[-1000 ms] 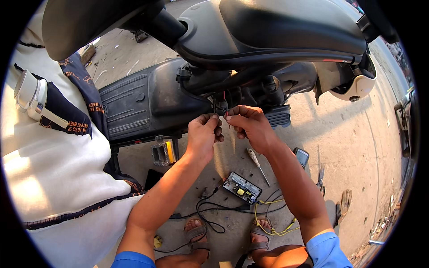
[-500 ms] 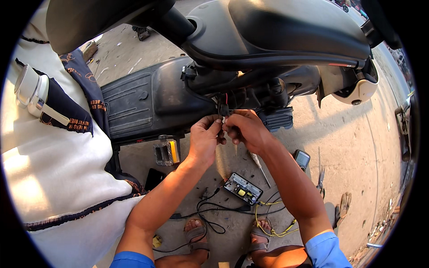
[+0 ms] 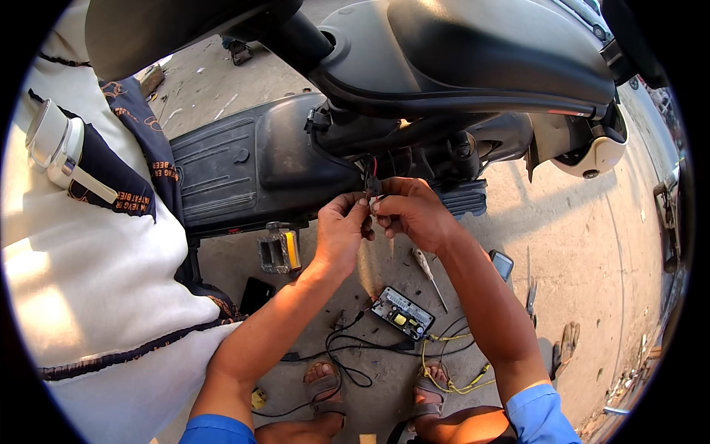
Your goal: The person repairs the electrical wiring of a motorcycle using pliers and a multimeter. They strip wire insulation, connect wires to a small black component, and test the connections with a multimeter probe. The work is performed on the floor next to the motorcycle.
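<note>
My left hand and my right hand meet below the seat of a dark electric scooter. Between their fingertips is a small dark wire connector, partly hidden by the fingers. Red and dark wires run up from it into the frame. Both hands are closed in a pinch, thumbs close together. On the ground below them lies an opened charger with its circuit board bare. A screwdriver with a pale handle rests just above it.
A pedal juts out left of my hands. Black cables and yellow wires trail near my sandalled feet. To the right lie a handheld meter, pliers and a glove. White cloth covers the left side.
My right hand has shifted slightly, showing more of the screwdriver handle. The view has moved a little. Both hands keep their pinch at the connector.
</note>
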Demonstrator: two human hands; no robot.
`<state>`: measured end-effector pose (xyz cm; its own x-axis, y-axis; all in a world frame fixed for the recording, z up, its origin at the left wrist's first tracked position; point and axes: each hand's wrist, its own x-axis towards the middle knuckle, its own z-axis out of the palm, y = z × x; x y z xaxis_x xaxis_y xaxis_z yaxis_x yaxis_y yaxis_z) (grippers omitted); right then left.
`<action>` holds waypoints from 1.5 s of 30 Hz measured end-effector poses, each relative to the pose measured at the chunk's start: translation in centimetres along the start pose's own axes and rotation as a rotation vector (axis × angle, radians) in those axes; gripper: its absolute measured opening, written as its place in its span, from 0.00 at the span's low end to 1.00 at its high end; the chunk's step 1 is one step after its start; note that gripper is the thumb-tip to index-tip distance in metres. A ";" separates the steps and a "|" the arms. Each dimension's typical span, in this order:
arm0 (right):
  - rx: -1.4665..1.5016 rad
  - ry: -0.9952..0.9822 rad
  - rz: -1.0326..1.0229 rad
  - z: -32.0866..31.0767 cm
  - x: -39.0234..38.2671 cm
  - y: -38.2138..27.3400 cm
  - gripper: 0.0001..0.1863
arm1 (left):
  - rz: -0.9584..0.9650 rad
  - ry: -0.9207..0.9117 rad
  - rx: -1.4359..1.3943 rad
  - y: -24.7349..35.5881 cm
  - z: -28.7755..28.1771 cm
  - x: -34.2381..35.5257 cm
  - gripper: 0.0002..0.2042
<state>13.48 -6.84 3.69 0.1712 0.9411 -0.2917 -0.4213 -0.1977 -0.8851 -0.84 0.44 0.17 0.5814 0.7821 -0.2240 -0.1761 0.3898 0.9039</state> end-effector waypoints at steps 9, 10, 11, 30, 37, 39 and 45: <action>0.216 0.041 -0.046 -0.7 0.9 0.5 0.03 | 0.021 0.006 0.034 -0.5 -0.1 0.1 0.07; 0.231 0.039 -0.059 -0.5 0.9 0.7 0.03 | 0.024 0.004 0.036 -0.5 -0.1 0.1 0.08; 0.245 0.037 -0.072 -0.4 0.9 0.9 0.03 | 0.028 0.002 0.038 -0.5 0.0 0.0 0.08; 0.110 0.253 -0.180 0.6 1.9 2.8 0.06 | -0.063 -0.072 -0.047 0.3 -0.2 0.1 0.07; 0.079 0.282 -0.158 0.7 1.9 2.6 0.06 | -0.125 -0.052 -0.140 0.8 0.1 0.1 0.05; 0.066 0.282 -0.148 0.6 1.8 2.4 0.06 | -0.111 -0.024 -0.104 0.6 0.2 0.1 0.05; 0.078 0.255 -0.073 1.0 1.5 1.0 0.06 | -0.073 0.003 -0.052 0.3 0.2 0.2 0.08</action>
<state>12.47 -5.39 2.77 0.4179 0.8509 -0.3184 -0.4650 -0.1007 -0.8795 -0.59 0.63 0.44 0.5917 0.7521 -0.2903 -0.1739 0.4707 0.8650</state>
